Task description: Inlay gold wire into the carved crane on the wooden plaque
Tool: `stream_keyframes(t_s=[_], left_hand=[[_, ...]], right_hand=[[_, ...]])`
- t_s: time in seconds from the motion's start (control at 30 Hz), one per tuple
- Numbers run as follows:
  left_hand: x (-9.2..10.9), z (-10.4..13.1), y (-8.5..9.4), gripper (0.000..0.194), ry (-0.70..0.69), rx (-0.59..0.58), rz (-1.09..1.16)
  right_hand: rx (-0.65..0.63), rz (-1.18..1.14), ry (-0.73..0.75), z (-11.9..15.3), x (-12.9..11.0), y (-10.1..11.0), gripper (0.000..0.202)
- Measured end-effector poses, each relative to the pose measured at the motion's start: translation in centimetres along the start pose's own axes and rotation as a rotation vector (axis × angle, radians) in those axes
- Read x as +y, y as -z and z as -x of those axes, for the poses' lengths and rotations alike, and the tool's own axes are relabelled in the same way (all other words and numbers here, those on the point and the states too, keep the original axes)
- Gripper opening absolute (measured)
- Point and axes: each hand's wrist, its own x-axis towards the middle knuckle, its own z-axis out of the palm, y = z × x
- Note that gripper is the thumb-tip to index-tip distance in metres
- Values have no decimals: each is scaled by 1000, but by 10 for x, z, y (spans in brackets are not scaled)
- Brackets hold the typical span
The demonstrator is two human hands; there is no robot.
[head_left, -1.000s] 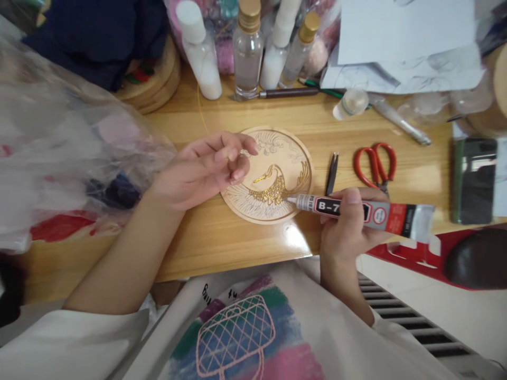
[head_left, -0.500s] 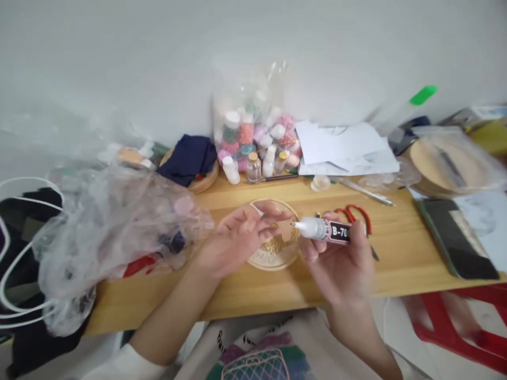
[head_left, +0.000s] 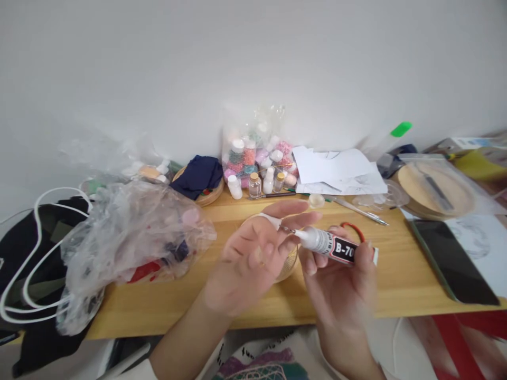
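Observation:
My right hand (head_left: 336, 287) is wrapped round a glue tube (head_left: 325, 244) marked B-70, its metal nozzle pointing left. My left hand (head_left: 249, 258) is turned palm up beside the nozzle, the upper fingers stretched out and the lower ones partly curled. The nozzle tip is at these fingers; whether it touches them I cannot tell. Something white shows in the gap between the upper fingers, too hidden to name. Beneath the left hand, mostly covered, lies a round hoop piece (head_left: 288, 270) with gold-coloured decoration. Behind the tube, a red scissors handle (head_left: 354, 228) partly shows.
A crumpled plastic bag (head_left: 130, 227) fills the table's left side. Small bottles (head_left: 255, 186) and a bag of coloured jars (head_left: 259, 150) stand along the wall, with white papers (head_left: 336, 169) beside them. A phone (head_left: 455, 261) and wooden hoops (head_left: 433, 190) lie at right.
The view has tilted up. My left hand has moved closer to the nozzle and covers more of the hoop piece. My right hand keeps hold of the tube, which now tilts more.

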Motion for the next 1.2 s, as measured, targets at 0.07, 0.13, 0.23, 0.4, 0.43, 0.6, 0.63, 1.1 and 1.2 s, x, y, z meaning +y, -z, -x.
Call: stream_keyframes(t_s=[0.07, 0.13, 0.23, 0.4, 0.43, 0.6, 0.63, 1.1, 1.2], left_hand=[[0, 0, -2, 9, 1, 3, -30], [-1, 0, -5, 10, -1, 5, -47], [-1, -1, -8, 10, -5, 1, -33], [0, -1, -10, 15, -11, 0, -33], [0, 0, -10, 17, -8, 9, -42], [0, 1, -9, 27, 7, 12, -102], [0, 1, -9, 29, 5, 10, -120], [5, 8, 5, 14, -71, -54, -457], [6, 7, 8, 12, -90, -67, -514]], right_hand=[[-4, -3, 0, 0, 0, 0, 27], [-5, 0, 4, 1, -1, 0, 27], [-7, 17, 12, 2, -2, 0, 28], [-10, -3, 16, 4, -2, 1, 27], [-15, -11, 13, 4, -3, 1, 27], [-41, -22, 13, 5, -3, 0, 27], [-41, -18, 14, 5, -3, 0, 27], [35, 173, 180, 5, -2, 2, 28], [51, 189, 189, 5, -3, 4, 29]])
